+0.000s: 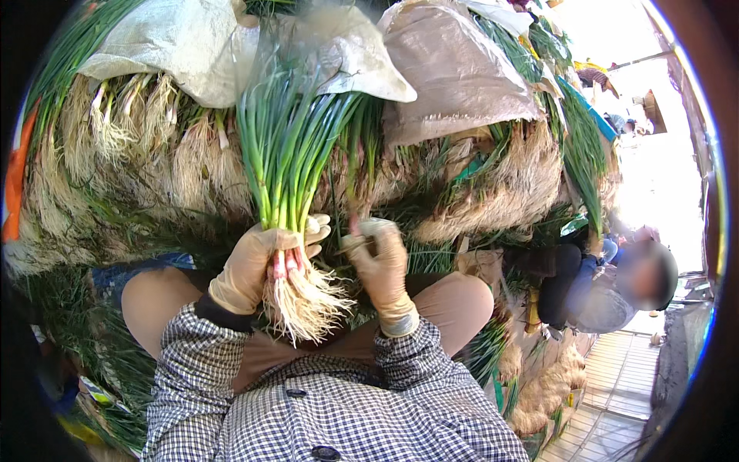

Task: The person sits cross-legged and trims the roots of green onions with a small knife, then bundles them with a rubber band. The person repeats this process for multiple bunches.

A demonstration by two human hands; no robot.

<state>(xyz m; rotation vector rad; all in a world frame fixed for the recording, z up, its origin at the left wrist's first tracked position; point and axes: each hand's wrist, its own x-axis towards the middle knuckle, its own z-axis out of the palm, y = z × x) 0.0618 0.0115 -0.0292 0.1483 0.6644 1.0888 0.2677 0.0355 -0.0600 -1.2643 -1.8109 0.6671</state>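
Note:
A bunch of green onions (288,156) stands upright in my left hand (245,265), which wears a pale glove. The hand is closed around the lower stalks, and the reddish bulbs and long whitish roots (309,306) hang below it. To the right of the bunch is my right hand (381,260), gloved too, with its fingers curled at the reddish lower end of an onion stalk (354,219). Blur hides how firmly the fingers close on it. The roots of that stalk are not plain to see.
A long heap of onions with dangling roots (196,156) runs across in front, partly under white woven sacks (179,52) and a tan sack (456,75). Another person (600,289) sits at the right, holding onions. More onion bunches (548,387) lie at the lower right, beside tiles (612,375).

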